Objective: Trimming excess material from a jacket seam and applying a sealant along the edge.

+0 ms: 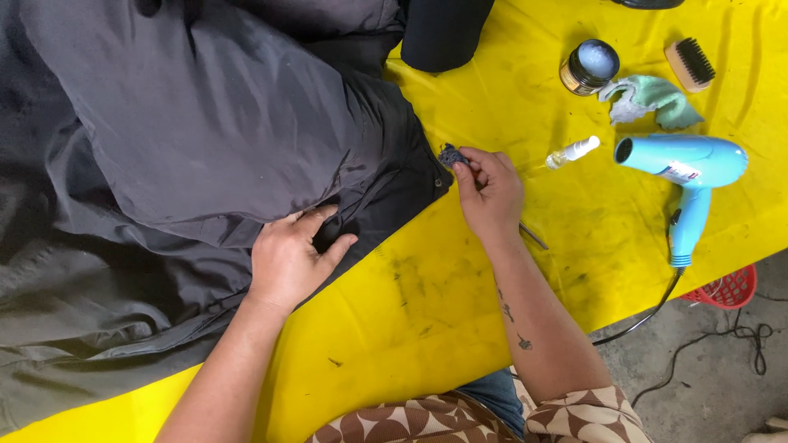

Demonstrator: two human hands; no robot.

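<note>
The left hand [287, 258] lies flat on the dark garment [205, 131], fingers released and spread, pressing the fabric to the yellow table [427, 303]. The right hand [490, 193] is clenched, its fingers grasping a small dark tuft [450, 155] at the garment's edge.

Containers: a round open tin [588, 66] at the far side of the table holds pale, whitish paste. A small clear spray bottle [572, 152] with a white cap lies on its side just beside the right hand.

Near the tin: a green cloth [650, 100], a wooden brush [689, 64] and a blue hair dryer [688, 172] bearing a small white label. A red basket [729, 289] sits on the floor.
</note>
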